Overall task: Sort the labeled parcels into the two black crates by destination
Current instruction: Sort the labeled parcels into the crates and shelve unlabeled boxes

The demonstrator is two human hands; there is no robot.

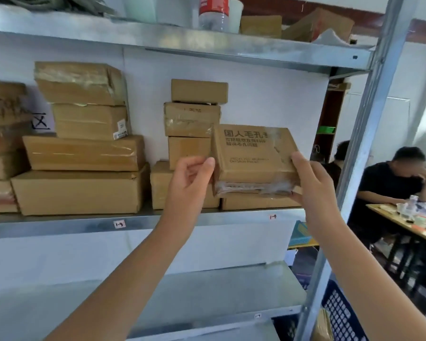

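Right now I have two hands up at the middle shelf [207, 219] of a metal rack. My right hand [312, 179] grips the right edge of a printed cardboard parcel [250, 158], thumb on the front face and fingers wrapped behind it. My left hand [191, 179] sits at the parcel's left edge, loosely curled with thumb and fingers close together; I cannot tell whether it actually pinches the box or only touches it. The parcel is held tilted in front of the right-hand stack, just above a flat box [258, 201] lying on the shelf.

Counting the rest on this shelf: four boxes piled in the left stack [84, 153], four in the middle stack [192, 119] behind my left hand, and a further pile at the far left [3, 143] cut off by the frame edge, so its count is unclear. One black crate [342, 313] shows at lower right, partly hidden behind the rack's upright [369, 134]; I see only that one. Clear tape glare blurs part of the parcel's print, and I cannot make out a destination label. Two people sit at a table [403, 225] on the right.
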